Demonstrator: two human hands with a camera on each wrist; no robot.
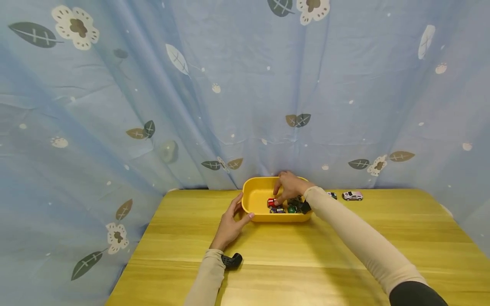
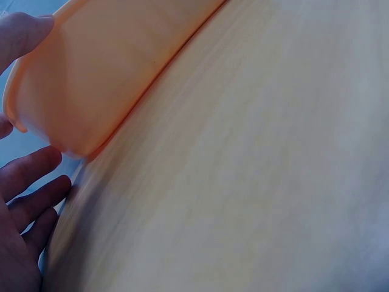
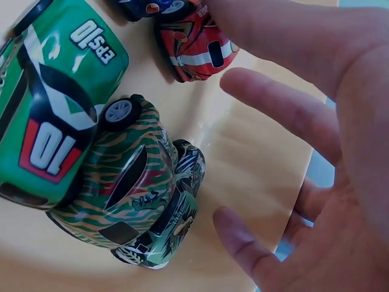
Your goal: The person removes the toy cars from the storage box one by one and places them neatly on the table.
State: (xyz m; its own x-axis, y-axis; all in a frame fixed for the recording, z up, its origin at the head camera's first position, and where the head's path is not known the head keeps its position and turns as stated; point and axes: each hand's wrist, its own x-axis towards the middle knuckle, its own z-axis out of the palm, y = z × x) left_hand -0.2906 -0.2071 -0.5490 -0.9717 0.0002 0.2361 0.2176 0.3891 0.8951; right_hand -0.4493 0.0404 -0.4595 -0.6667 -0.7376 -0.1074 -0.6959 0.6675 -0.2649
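Note:
A yellow plastic bin (image 1: 268, 218) stands at the back of the table with several toy cars inside. At its front left corner my left hand (image 1: 230, 225) holds the rim, thumb over the top and fingers along the side wall. My right hand (image 1: 292, 186) reaches into the bin, fingers spread, its thumb against a red toy car (image 3: 197, 52). A blue toy car (image 3: 143, 7) lies beside the red one. Closer to the wrist camera are a green toy car (image 3: 61, 85) marked 10 and a striped camouflage toy car (image 3: 134, 182), which partly covers a dark green car (image 3: 167, 234).
Right of the bin, a pinkish-white toy car (image 1: 352, 196) stands on the wood-grain table (image 1: 275, 263). Another toy car (image 1: 332, 195) beside it is partly hidden by the right sleeve. A blue patterned curtain (image 1: 245, 97) hangs right behind the table's back edge.

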